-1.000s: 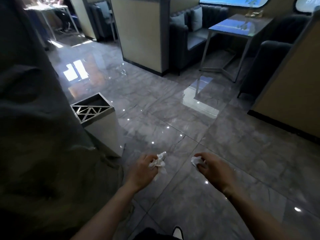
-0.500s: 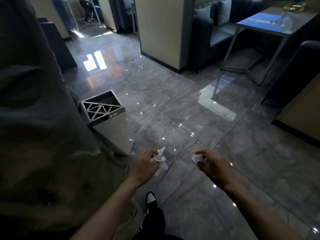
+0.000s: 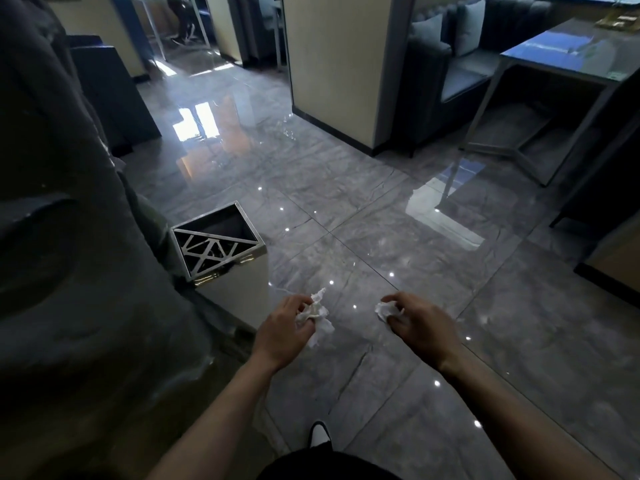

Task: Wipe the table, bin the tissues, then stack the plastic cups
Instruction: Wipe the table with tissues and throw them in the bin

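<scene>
Underfoot, glossy grey tiled floor (image 3: pixel 398 209), dotted with light reflections, spread on every side of the bin; dark bulky upholstered mass (image 3: pixel 62 237) filling the view left of the bin, pressed close against its left side; beige partition wall (image 3: pixel 332 64) well beyond the bin, upright, dark base strip along the floor; dark sofa with cushions (image 3: pixel 460 53) beyond the bin and to its right, just past the partition; glass-topped table (image 3: pixel 568 53) on metal legs, far right of the bin, beside the sofa; square metal bin (image 3: pixel 221 251), upright on the floor, patterned cut-out grille over part of its top, remainder open and dark, contents not discernible; left hand (image 3: pixel 284 330), below and just right of the bin, fingers curled shut around a crumpled white tissue (image 3: pixel 317 315), loose corners sticking out past the knuckles; right hand (image 3: pixel 422 323), further right of the bin, well apart from it, thumb and fingertips pinched on a smaller wad of tissue (image 3: pixel 385 310), other fingers loosely bent; both tissues in the air above the floor, neither over the bin opening; white-toed shoe (image 3: pixel 320 434), nearest the viewer, below the bin and between the two forearms.
</scene>
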`<state>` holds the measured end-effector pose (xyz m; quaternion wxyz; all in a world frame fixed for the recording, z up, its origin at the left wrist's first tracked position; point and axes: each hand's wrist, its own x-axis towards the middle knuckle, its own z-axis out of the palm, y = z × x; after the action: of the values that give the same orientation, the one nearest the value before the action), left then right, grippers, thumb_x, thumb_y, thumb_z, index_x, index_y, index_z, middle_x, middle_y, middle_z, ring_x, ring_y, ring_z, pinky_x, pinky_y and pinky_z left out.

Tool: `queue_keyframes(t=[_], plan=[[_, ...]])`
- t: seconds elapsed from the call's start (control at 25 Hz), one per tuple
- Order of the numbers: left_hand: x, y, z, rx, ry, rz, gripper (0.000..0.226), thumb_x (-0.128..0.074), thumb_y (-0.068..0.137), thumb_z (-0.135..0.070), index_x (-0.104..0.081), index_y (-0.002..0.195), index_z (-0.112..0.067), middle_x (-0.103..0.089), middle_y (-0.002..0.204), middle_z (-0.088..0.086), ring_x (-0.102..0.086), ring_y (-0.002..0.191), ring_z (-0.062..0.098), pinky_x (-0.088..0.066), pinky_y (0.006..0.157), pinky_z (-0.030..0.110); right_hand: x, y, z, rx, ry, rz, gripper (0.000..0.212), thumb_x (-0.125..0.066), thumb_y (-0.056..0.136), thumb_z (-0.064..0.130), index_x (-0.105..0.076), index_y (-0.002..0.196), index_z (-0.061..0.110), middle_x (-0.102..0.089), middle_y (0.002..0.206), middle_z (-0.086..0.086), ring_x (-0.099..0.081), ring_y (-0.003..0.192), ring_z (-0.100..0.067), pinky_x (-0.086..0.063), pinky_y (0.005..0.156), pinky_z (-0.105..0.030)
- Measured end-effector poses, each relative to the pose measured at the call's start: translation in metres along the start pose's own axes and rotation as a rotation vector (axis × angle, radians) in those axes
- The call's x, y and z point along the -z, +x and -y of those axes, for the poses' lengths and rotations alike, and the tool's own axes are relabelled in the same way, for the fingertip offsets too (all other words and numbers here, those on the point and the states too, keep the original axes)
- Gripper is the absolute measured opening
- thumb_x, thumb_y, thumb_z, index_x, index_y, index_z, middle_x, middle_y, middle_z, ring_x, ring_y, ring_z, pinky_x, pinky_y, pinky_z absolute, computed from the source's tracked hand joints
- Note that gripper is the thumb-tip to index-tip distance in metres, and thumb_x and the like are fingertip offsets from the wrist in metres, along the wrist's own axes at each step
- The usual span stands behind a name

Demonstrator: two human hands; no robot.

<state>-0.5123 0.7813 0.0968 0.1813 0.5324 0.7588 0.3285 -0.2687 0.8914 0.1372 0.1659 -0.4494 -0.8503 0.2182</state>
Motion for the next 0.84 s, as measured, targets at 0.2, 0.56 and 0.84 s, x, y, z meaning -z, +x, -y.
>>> queue_keyframes(t=[0.2,0.56,0.84], plan=[[0.021,0.043,0.029,0.009,-0.004,-0.039,0.025,-0.067,0.086,-0.026,-0.06,0.11,-0.026,-0.058,0.101,-0.009,-0.057,0.083,0.01,-0.051,0.068,0.032,-0.031,0.06,0.026,0.024,0.017,0.028,0.025,-0.068,0.084,0.032,-0.062,0.108,0.034,-0.067,0.097,0.008,-0.062,0.084,-0.014,-0.048,0.062,-0.031],[0.038,0.096,0.068,0.141,0.016,-0.106,0.022,-0.066,0.087,-0.027,-0.059,0.107,-0.028,-0.055,0.099,-0.012,-0.056,0.083,0.008,-0.05,0.067,0.028,-0.068,0.163,0.042,0.154,0.039,0.131,0.028,-0.07,0.084,0.028,-0.063,0.111,0.03,-0.068,0.099,0.004,-0.063,0.084,-0.016,-0.048,0.063,-0.03],[0.046,0.153,0.089,0.336,-0.001,-0.241,0.021,-0.066,0.085,-0.027,-0.061,0.105,-0.029,-0.058,0.099,-0.011,-0.058,0.084,0.011,-0.052,0.071,0.033,-0.09,0.279,0.046,0.311,0.073,0.246,0.027,-0.072,0.082,0.025,-0.064,0.108,0.028,-0.069,0.099,0.003,-0.064,0.085,-0.02,-0.05,0.063,-0.033]])
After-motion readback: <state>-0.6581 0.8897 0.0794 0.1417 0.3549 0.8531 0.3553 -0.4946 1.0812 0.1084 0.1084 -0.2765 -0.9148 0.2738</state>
